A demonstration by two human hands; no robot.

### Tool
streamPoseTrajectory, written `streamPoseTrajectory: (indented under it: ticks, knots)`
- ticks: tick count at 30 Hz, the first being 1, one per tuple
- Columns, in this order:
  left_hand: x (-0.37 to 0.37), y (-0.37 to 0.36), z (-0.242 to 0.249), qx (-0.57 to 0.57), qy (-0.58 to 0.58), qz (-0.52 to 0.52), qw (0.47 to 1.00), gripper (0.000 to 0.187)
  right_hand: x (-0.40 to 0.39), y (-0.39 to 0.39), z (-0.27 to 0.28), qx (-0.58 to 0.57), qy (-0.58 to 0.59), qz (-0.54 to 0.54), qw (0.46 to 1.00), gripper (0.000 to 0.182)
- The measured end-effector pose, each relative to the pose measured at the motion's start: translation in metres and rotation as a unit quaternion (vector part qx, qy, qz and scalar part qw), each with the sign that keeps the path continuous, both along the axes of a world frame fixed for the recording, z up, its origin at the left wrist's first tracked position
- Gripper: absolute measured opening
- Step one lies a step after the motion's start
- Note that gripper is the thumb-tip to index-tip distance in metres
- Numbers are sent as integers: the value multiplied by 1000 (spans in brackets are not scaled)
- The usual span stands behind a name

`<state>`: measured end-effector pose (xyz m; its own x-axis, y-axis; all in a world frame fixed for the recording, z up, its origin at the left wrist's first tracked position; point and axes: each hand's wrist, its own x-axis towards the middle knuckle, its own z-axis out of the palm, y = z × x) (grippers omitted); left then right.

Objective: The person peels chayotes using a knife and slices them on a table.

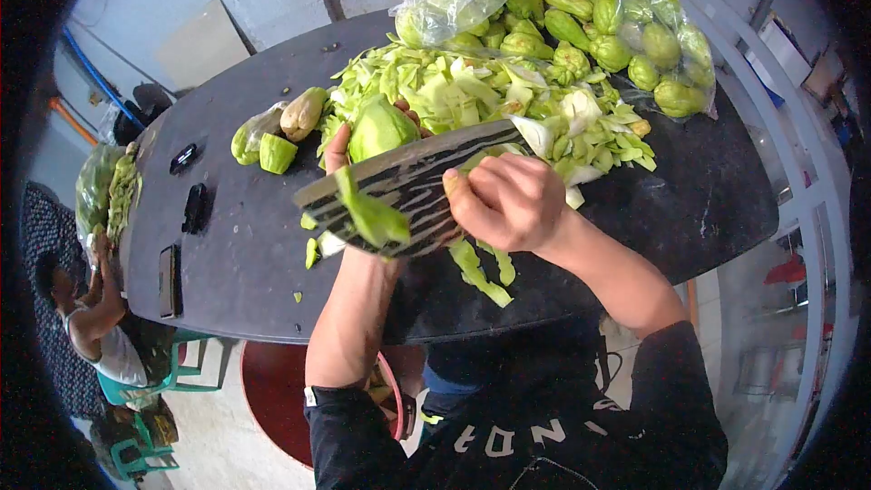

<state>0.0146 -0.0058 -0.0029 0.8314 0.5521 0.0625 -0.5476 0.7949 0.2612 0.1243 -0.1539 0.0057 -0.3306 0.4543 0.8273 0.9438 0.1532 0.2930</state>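
Smooth light-green chayote [381, 130] pinched between left hand [337, 149] thumb and fingers; broad dark-striped knife [419, 183] clenched in right hand [513, 200].

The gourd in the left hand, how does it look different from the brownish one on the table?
The held gourd is bright green; the brownish gourd is dull tan. The held gourd sits in the left hand, partly behind the knife; the brownish gourd lies on the table. Both look rounded.

We see dark, zebra-like stripes across the silvery knife blade [422, 174], light-green chayotes [610, 53] at one o'clock, white lettering [551, 433] on our black shirt [594, 461] at five, and a dark-red tub [272, 395] at seven.
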Motion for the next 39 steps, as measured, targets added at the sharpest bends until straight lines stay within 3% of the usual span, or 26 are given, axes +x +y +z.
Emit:
streamPoseTrajectory:
  ticks: [3,8,14,16,20,22,24,31,39]
  knots:
    - [-4,6,-4,85,-79,-118,986,51,-8,5,2,11,10,45,999,17]
    - [-1,-2,-7,55,11,-46,997,54,-13,5,2,30,-14,37,999,21]
    - [-2,-5,-4,65,-68,-126,988,50,-7,2,0,25,-12,2,1000,13]
    - [-2,-19,9,50,91,19,994,54,9,2,0,-4,27,12,1000,16]
    - [-4,-25,18,100,147,77,981,54,18,0,-4,-4,36,2,999,16]
    - [-8,-19,13,93,96,51,990,50,20,-1,-4,-26,66,1,997,15]
    - [-7,-16,15,135,73,98,983,50,29,3,-10,-14,82,-2,997,16]
    - [-7,-19,27,105,120,122,980,50,33,1,-11,-41,115,-21,992,18]
    - [-7,-20,22,148,69,105,981,50,27,0,-5,-34,131,-24,991,16]
